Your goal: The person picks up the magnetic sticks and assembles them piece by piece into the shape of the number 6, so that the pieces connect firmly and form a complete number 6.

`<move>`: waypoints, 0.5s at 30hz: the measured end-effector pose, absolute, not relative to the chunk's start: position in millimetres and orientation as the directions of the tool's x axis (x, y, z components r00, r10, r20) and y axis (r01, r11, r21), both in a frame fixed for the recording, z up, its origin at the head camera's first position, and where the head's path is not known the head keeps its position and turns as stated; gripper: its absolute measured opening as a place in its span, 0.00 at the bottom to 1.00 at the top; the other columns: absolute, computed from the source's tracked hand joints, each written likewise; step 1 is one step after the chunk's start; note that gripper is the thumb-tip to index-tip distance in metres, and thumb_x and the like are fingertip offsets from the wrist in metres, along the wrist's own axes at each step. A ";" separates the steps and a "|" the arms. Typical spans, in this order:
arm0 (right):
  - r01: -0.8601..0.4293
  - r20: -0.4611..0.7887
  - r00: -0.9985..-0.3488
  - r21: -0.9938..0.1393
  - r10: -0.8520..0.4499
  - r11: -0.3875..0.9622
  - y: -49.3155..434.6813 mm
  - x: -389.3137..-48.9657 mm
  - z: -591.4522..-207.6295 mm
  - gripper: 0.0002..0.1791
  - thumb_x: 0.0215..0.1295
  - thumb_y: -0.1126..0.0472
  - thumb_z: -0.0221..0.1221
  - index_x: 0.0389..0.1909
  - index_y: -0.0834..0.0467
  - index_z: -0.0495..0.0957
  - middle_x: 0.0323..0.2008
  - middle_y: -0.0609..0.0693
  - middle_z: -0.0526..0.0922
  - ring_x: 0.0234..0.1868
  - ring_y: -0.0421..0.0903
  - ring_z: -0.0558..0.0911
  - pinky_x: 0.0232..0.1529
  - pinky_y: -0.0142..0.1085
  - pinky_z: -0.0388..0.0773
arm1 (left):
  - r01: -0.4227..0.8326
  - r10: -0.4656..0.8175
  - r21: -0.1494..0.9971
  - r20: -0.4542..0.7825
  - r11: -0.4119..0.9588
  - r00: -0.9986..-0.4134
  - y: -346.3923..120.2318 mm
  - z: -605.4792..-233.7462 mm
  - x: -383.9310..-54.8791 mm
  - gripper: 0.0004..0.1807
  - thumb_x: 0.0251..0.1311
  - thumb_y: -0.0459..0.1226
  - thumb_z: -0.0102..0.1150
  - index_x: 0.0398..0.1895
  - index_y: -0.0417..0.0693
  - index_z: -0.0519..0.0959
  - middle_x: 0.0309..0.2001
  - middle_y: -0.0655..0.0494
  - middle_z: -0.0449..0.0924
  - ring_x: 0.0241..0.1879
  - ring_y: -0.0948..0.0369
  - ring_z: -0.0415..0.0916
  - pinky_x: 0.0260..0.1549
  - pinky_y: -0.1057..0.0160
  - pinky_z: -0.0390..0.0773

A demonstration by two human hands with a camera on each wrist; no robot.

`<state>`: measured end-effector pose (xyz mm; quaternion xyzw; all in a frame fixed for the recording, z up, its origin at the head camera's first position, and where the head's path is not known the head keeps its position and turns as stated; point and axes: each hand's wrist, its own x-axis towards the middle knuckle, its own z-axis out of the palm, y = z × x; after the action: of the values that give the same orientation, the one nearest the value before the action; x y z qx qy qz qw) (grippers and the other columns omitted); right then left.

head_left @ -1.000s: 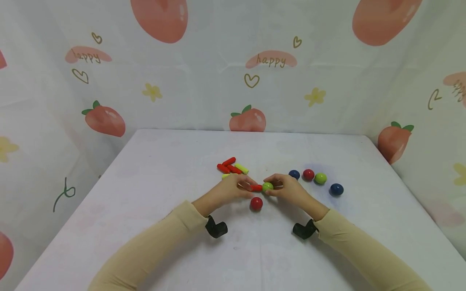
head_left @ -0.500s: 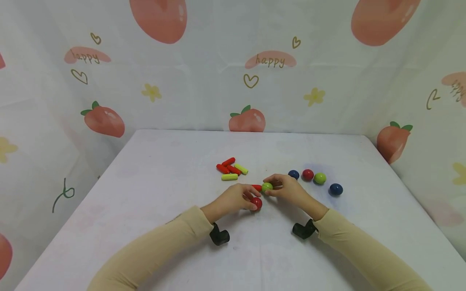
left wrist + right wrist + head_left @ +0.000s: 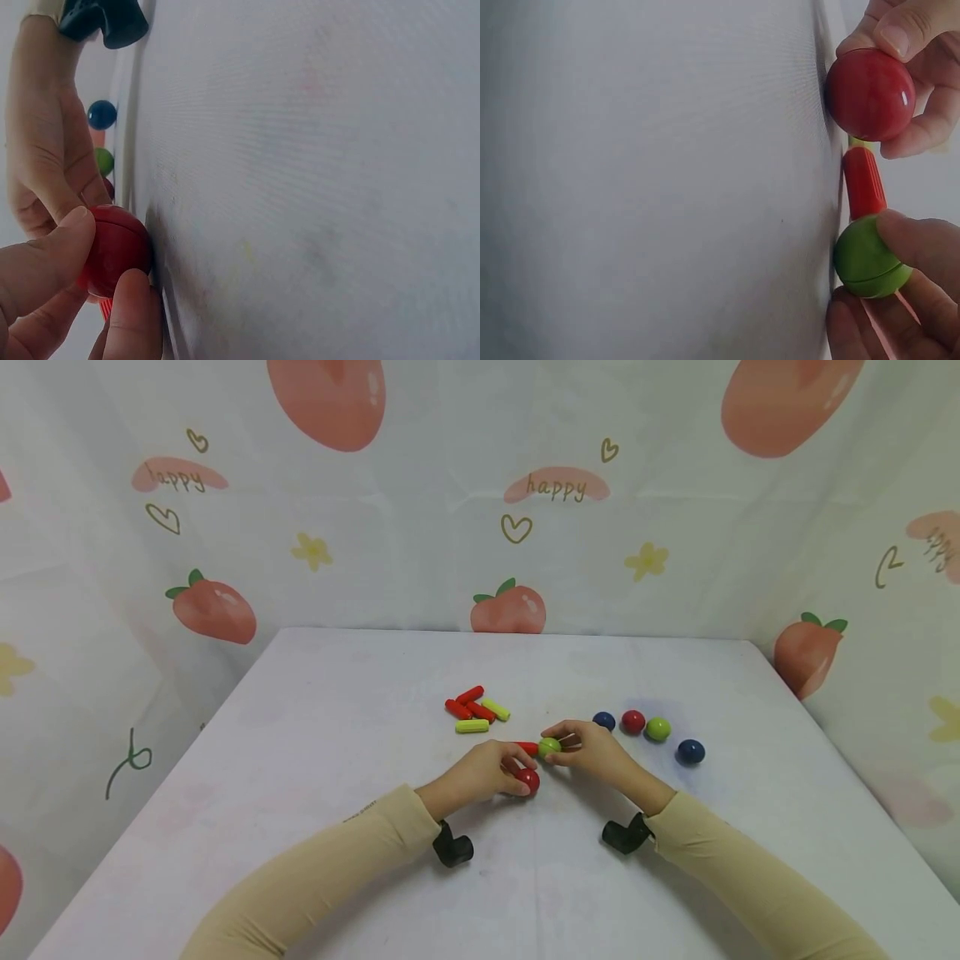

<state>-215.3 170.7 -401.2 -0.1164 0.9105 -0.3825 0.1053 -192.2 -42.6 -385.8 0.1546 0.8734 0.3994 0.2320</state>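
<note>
My left hand (image 3: 480, 770) pinches a glossy red ball (image 3: 118, 251) between thumb and fingers, low at the tabletop. Just beyond it, my right hand (image 3: 592, 747) holds a green ball (image 3: 870, 259) with a groove round it. From the green ball a ridged red stick (image 3: 864, 182) runs leftward, its end right at the ball. Part of that stick is hidden behind the left hand in the head view.
Several short red sticks (image 3: 458, 709) and yellow-green sticks (image 3: 472, 726) lie in a group behind the left hand. Beyond the right hand are blue balls (image 3: 691, 752), a red ball (image 3: 633, 722) and another green ball (image 3: 657, 729). A patterned curtain (image 3: 405, 543) hangs behind the white table (image 3: 360, 693).
My left hand has left the red stick, come nearer and taken hold of the red ball. The right hand has stayed at the green ball.
</note>
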 end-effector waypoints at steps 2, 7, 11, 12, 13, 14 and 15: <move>-0.134 -0.101 -0.951 -0.718 -0.292 0.683 171.0 -215.5 -401.3 0.19 0.63 0.62 0.69 0.54 0.62 0.82 0.53 0.60 0.87 0.54 0.58 0.86 0.56 0.48 0.84 | 0.083 0.455 0.771 -0.282 0.631 -0.844 -42.8 -386.1 -192.2 0.16 0.59 0.35 0.72 0.51 0.49 0.84 0.45 0.50 0.86 0.43 0.60 0.79 0.39 0.66 0.78; -0.136 -0.102 -0.949 -0.721 -0.298 0.680 171.8 -215.8 -400.7 0.19 0.63 0.62 0.69 0.55 0.62 0.82 0.52 0.60 0.87 0.54 0.58 0.86 0.55 0.48 0.84 | 0.083 0.457 0.776 -0.278 0.625 -0.845 -43.4 -386.8 -192.5 0.16 0.59 0.35 0.72 0.51 0.49 0.84 0.45 0.50 0.86 0.42 0.60 0.79 0.38 0.66 0.78; -0.126 -0.113 -0.949 -0.723 -0.296 0.679 172.0 -215.9 -400.2 0.20 0.64 0.61 0.69 0.55 0.62 0.82 0.52 0.60 0.87 0.54 0.59 0.86 0.55 0.48 0.84 | 0.083 0.459 0.780 -0.274 0.620 -0.845 -44.8 -387.1 -192.8 0.16 0.59 0.35 0.72 0.51 0.50 0.84 0.45 0.50 0.86 0.42 0.60 0.79 0.38 0.67 0.78; -0.123 -0.115 -0.949 -0.723 -0.294 0.679 171.9 -216.1 -400.5 0.20 0.64 0.61 0.69 0.55 0.61 0.82 0.52 0.60 0.87 0.54 0.59 0.86 0.55 0.48 0.84 | 0.082 0.457 0.781 -0.273 0.619 -0.846 -45.4 -387.3 -193.0 0.16 0.59 0.35 0.72 0.51 0.50 0.84 0.46 0.50 0.86 0.43 0.60 0.79 0.38 0.66 0.78; -0.122 -0.115 -0.949 -0.724 -0.293 0.679 172.0 -216.3 -400.7 0.20 0.63 0.61 0.69 0.55 0.61 0.82 0.52 0.60 0.87 0.54 0.58 0.86 0.56 0.48 0.84 | 0.076 0.452 0.782 -0.276 0.619 -0.848 -46.2 -386.8 -192.9 0.16 0.60 0.35 0.72 0.51 0.50 0.83 0.46 0.50 0.85 0.43 0.59 0.79 0.39 0.66 0.78; -0.123 -0.115 -0.949 -0.723 -0.294 0.679 172.0 -216.5 -401.0 0.20 0.63 0.61 0.70 0.55 0.61 0.82 0.52 0.60 0.87 0.54 0.58 0.86 0.56 0.48 0.84 | 0.070 0.446 0.783 -0.277 0.618 -0.851 -47.2 -386.3 -192.9 0.16 0.60 0.36 0.72 0.51 0.50 0.83 0.46 0.51 0.85 0.44 0.59 0.78 0.39 0.66 0.79; -0.124 -0.113 -0.949 -0.724 -0.294 0.679 172.1 -216.8 -401.4 0.20 0.63 0.61 0.70 0.55 0.62 0.82 0.52 0.60 0.87 0.54 0.58 0.86 0.56 0.48 0.84 | 0.063 0.439 0.785 -0.276 0.617 -0.855 -48.3 -385.7 -193.1 0.16 0.60 0.36 0.72 0.51 0.51 0.83 0.46 0.51 0.85 0.44 0.59 0.78 0.40 0.65 0.79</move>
<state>-216.8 172.1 -401.4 -0.1148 0.9095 -0.3839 0.1107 -193.1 -48.3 -385.7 0.1441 0.8699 0.4134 0.2272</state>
